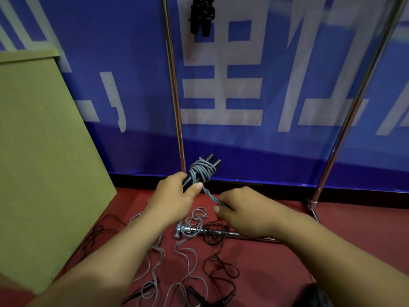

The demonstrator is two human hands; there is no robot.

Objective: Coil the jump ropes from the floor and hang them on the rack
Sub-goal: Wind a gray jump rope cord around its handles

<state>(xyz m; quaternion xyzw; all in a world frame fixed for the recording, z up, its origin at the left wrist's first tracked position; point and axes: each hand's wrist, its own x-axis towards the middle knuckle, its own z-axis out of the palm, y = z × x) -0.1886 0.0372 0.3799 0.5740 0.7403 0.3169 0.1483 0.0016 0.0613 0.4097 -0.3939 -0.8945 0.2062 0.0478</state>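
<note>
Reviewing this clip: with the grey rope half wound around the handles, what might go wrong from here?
1. The left hand pinches the black handles below the grey wraps; if the strand in the right hand slackens, the turns may loosen.
2. The grey tail crosses the rack's base bar and may snag.
3. It lies beside the dark rope, so pulling might tangle both.

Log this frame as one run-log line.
step: coiling | left hand: grips black handles wrapped in grey rope | right hand: pulls rope tail | rack: one black rope hung | floor: ropes loose
</note>
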